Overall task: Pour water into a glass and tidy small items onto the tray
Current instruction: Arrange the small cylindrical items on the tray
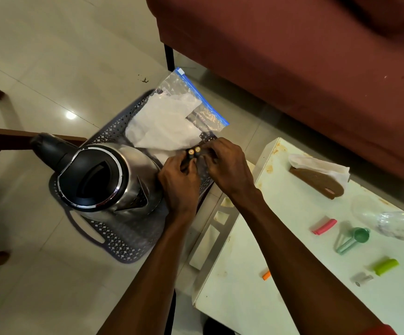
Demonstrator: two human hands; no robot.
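while both hands meet over the grey tray (114,240), the left hand (180,182) and right hand (227,165) each pinch a small dark battery (191,153) (197,151), fingers curled round them, brass tips up, just above the tray's right edge. on the tray stand a steel kettle (104,175) and a zip bag (179,117). on the white desk (256,274) to the right lie coloured clips (324,226) and a green scoop (355,238).

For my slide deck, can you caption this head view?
Both hands, left hand and right hand, hold two batteries over the tray beside the kettle.
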